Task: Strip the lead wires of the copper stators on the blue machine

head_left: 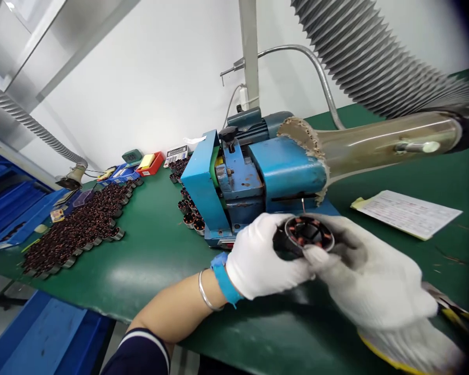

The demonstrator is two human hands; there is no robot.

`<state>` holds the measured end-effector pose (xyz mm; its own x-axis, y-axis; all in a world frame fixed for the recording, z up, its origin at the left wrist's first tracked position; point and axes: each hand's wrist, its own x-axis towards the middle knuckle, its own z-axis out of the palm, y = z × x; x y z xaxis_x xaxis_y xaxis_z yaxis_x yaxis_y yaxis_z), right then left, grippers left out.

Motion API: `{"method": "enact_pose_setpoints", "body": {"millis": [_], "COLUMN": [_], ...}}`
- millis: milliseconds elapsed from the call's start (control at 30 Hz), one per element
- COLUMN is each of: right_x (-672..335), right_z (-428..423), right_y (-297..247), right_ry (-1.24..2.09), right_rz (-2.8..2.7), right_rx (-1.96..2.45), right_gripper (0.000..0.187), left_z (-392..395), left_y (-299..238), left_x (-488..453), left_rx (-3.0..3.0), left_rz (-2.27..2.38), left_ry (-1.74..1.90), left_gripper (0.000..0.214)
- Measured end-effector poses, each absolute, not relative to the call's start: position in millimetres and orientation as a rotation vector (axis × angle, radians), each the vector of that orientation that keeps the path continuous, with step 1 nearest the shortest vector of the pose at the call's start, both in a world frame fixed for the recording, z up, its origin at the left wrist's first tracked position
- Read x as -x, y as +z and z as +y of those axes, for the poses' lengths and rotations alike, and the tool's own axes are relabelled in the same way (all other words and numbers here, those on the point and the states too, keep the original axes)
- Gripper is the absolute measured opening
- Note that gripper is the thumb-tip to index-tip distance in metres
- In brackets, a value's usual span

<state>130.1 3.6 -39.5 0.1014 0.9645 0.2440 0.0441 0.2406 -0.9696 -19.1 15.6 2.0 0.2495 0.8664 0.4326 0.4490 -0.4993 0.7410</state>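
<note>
A motor stator [309, 235], a round ring with copper windings and a dark inside, is held in front of the blue machine [291, 166]. My left hand [260, 258], in a white glove, curls its fingers and thumb around the ring's left side. On the other side, my white-gloved right hand [375, 273] grips the same ring with its thumb on the near rim. One thin copper wire end [303, 204] sticks up from the stator, close to the dark slot [289, 197] low on the machine's cover.
Many similar stators [86, 224] are massed on the green table [152, 260] at left, with several more [189, 213] beside the machine. A clear duct [375, 148] joins the machine to a grey hose [359, 52]. Pliers [447, 304] and a paper sheet [408, 212] lie at right.
</note>
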Motion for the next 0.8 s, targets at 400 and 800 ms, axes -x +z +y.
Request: {"method": "enact_pose_setpoints", "body": {"millis": [400,800], "right_x": [-137.0,-135.0], "right_z": [12.9,11.0], "right_y": [-31.0,-30.1], "right_ry": [-0.001,0.03], "right_rz": [-1.869,-1.85], "right_rx": [0.887,0.925], "right_gripper": [0.06,0.041], "left_z": [16.7,26.0], "left_y": [-7.4,-2.9], "left_x": [24.2,34.4], "left_rx": [-1.152,-1.176], "left_rz": [0.886,0.735], "left_ry": [1.04,0.941], "left_gripper": [0.063,0.08]}}
